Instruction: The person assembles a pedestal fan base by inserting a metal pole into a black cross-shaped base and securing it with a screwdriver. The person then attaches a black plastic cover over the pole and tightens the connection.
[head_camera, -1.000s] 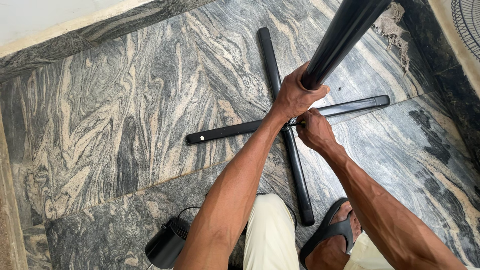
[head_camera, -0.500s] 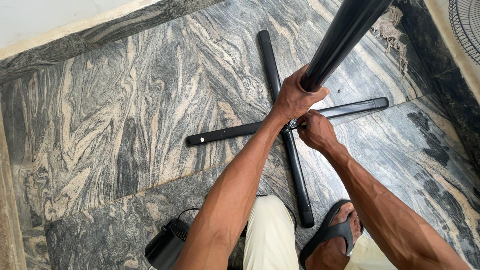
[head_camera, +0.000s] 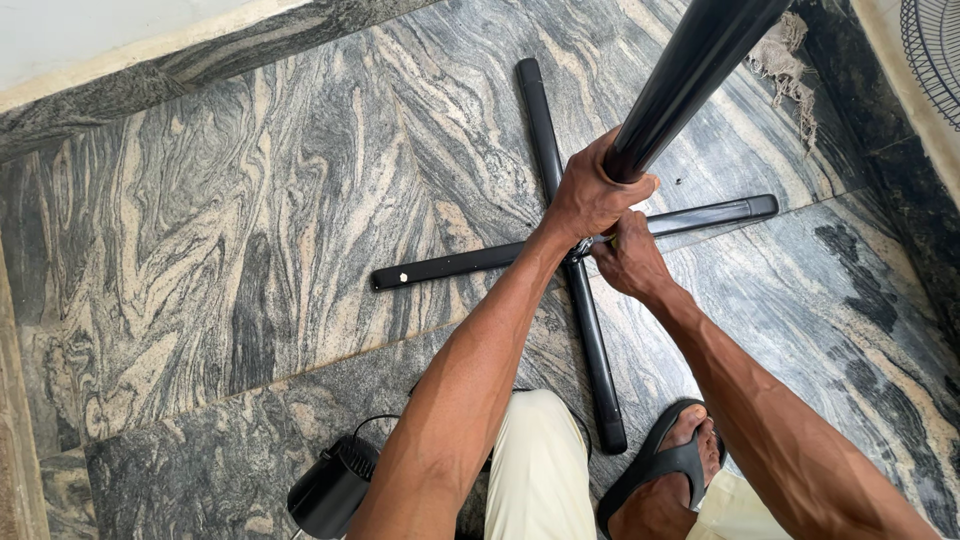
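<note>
The black pole rises from the hub of the black cross-shaped base, which lies flat on the grey-and-tan marble floor. The left hand is wrapped tight around the pole's lower end, just above the hub, so the pole runs straight up out of that grip toward the camera. The right hand sits just beside and below it, pressed against the hub where the four arms meet; its fingers curl in on something small there, too hidden to make out.

Compared with half a second ago, the right hand has nudged up closer under the left, and the slim bit of metal that showed at its fingertips is now covered. The left hand, pole and base keep their places.

Near the knees lie a black motor housing and a sandalled foot.
</note>
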